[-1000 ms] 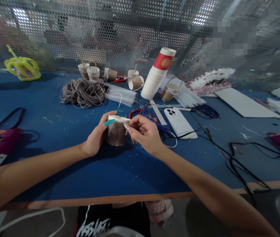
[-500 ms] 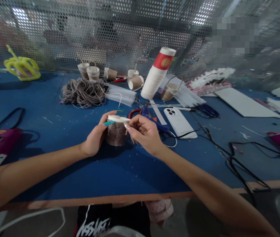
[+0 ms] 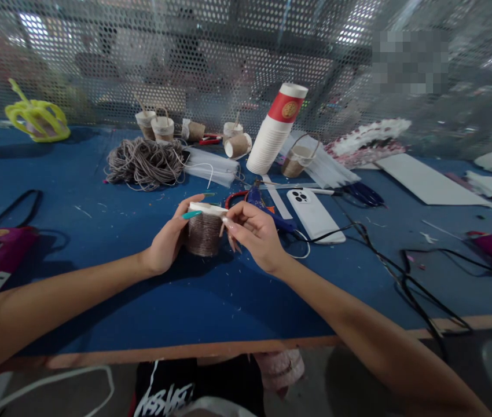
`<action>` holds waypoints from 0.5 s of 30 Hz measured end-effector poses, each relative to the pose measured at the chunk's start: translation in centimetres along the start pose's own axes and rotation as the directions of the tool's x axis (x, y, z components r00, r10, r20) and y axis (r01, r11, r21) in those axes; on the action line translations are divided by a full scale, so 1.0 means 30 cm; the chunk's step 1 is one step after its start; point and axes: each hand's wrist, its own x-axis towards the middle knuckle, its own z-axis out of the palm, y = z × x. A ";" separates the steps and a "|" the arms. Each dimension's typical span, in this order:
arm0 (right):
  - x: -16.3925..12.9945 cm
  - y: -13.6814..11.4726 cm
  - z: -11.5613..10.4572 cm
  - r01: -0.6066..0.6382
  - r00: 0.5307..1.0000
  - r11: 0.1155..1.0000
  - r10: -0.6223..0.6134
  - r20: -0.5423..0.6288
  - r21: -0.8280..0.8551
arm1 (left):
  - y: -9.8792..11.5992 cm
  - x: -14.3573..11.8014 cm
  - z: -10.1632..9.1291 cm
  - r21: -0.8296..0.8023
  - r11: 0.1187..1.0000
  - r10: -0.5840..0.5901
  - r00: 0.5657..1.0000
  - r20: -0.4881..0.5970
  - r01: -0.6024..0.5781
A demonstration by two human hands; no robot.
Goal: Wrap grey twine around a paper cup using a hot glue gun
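Observation:
A small cup (image 3: 204, 236) wrapped in brown cord stands on the blue table in front of me. A white strip (image 3: 200, 207) runs along its top rim. My left hand (image 3: 165, 246) is closed around the cup's left side, thumb against the rim and a finger behind it. At the rim's right side, my right hand (image 3: 257, 234) pinches the end of the white strip between thumb and forefinger, its other fingers curled beside the cup. Just behind my right hand lies a blue glue gun (image 3: 257, 198), partly hidden, near red-handled scissors (image 3: 231, 198).
Behind the cup lie a heap of grey-brown cord (image 3: 145, 164), a leaning stack of paper cups (image 3: 272, 133) and several small cord-wrapped cups. A white phone (image 3: 315, 217) and black cables (image 3: 367, 240) are at right. A magenta device (image 3: 0, 255) sits at left.
The white strip lies a little closer to the cup's rim at the right, where my right fingers have shifted slightly. My left hand keeps its place on the cup.

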 end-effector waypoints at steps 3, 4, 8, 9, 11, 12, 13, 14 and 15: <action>0.000 0.002 0.000 0.002 1.000 1.000 -0.002 -0.004 0.006 | 0.002 -0.003 0.006 0.018 1.000 0.019 1.000 -0.011 -0.019; -0.001 0.002 0.000 0.001 1.000 1.000 -0.001 -0.004 0.004 | 0.002 -0.004 0.006 0.019 0.999 0.028 0.999 -0.016 -0.028; -0.002 -0.001 0.003 -0.005 1.000 1.000 0.005 0.014 0.003 | 0.003 -0.006 0.000 0.049 0.998 0.040 0.999 0.006 -0.041; -0.002 -0.002 0.004 -0.003 1.000 1.000 0.003 0.021 0.006 | 0.004 -0.005 -0.003 0.064 0.997 0.042 0.999 0.019 -0.043; -0.002 -0.002 0.006 0.002 1.000 1.000 -0.002 0.029 0.008 | 0.006 -0.004 -0.006 0.093 0.995 0.043 0.999 0.032 -0.045; -0.002 -0.002 0.008 0.003 1.000 1.000 -0.003 0.028 0.005 | 0.007 -0.003 -0.007 0.102 0.994 0.041 0.999 0.030 -0.044; -0.002 -0.002 0.009 0.004 1.000 1.000 -0.004 0.024 0.000 | 0.008 -0.002 -0.007 0.108 0.993 0.039 0.999 0.026 -0.042; -0.002 -0.002 0.011 0.002 1.000 1.000 -0.002 0.017 -0.008 | 0.008 -0.002 -0.007 0.108 0.993 0.038 0.999 0.025 -0.041; -0.002 -0.002 0.013 -0.003 1.000 1.000 0.003 0.007 -0.018 | 0.008 -0.001 -0.007 0.104 0.994 0.039 0.999 0.027 -0.042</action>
